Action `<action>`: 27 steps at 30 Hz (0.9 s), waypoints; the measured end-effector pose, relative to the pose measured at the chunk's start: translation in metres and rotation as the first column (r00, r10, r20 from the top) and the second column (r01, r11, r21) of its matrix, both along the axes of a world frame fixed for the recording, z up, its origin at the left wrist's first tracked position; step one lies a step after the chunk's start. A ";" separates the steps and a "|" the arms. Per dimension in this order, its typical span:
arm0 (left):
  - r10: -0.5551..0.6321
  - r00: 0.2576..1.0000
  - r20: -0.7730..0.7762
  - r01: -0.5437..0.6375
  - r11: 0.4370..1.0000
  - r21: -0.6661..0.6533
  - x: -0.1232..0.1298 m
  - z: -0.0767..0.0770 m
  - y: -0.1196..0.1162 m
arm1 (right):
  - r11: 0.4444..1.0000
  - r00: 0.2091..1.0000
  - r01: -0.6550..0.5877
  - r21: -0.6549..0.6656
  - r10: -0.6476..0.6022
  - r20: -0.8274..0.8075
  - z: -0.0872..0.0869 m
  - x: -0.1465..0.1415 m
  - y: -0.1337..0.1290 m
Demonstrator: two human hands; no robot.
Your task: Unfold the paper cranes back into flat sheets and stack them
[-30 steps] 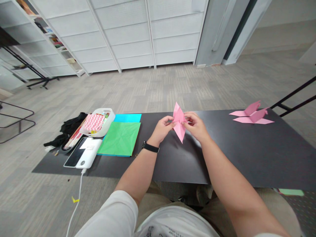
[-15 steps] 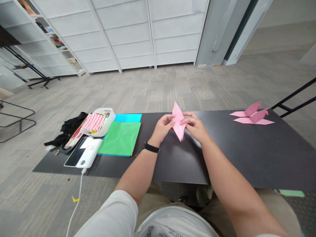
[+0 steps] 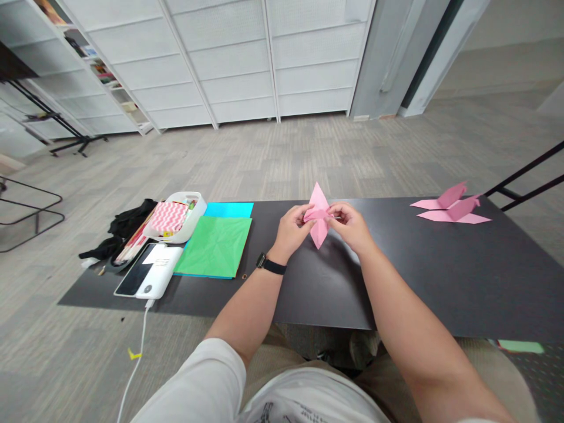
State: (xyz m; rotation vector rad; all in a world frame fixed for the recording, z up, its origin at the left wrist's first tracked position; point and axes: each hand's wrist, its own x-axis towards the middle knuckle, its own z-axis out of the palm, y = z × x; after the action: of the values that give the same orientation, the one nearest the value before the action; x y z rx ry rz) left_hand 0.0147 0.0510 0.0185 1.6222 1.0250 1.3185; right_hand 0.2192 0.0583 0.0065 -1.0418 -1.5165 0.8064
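Note:
A piece of folded pink origami paper (image 3: 319, 197) is held just above the dark table, its points facing away from me and toward me. My left hand (image 3: 294, 227) pinches its left side, with a black watch on that wrist. My right hand (image 3: 351, 225) grips the right side between thumb and fingers. The middle of the paper is spread and creased, partly covered by my fingertips. Two finished-looking pink paper birds (image 3: 453, 210) lie side by side at the table's far right.
Green paper sheets (image 3: 215, 247) over blue ones (image 3: 231, 210) lie left of my arms. Beyond them are a white plastic box (image 3: 194, 217), a phone beside a white power bank (image 3: 159, 273) with a cable, a dark pencil tray and black cloth (image 3: 132, 220). The table (image 3: 423, 282) is dark.
The pink paper has gone from a flat diamond to a shape opened out at its middle, with narrower points above and below. Both hands remain on its sides, fingers shifted slightly.

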 end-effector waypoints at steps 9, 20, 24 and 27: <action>0.054 0.998 -0.042 -0.052 0.998 0.045 -0.001 0.003 0.000 | 0.999 0.996 0.001 0.044 0.003 -0.084 0.009 0.002 -0.003; -0.007 0.753 0.658 0.298 0.895 -0.331 0.000 0.000 0.010 | 0.965 0.974 -0.181 -0.192 0.148 -0.173 0.016 -0.002 -0.008; -0.035 0.746 0.665 0.380 0.842 -0.382 0.000 -0.004 0.010 | 0.962 0.982 -0.165 -0.217 0.139 -0.130 0.017 -0.007 -0.010; 0.034 0.813 0.581 0.266 0.866 -0.423 0.001 -0.009 0.012 | 0.971 0.993 -0.073 -0.226 0.051 -0.104 0.013 -0.005 -0.006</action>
State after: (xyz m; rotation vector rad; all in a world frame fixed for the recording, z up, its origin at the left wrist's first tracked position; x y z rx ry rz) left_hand 0.0154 0.0630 0.0095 0.8059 0.7706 1.2199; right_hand 0.2144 0.0519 0.0200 -1.1107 -1.4014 1.0817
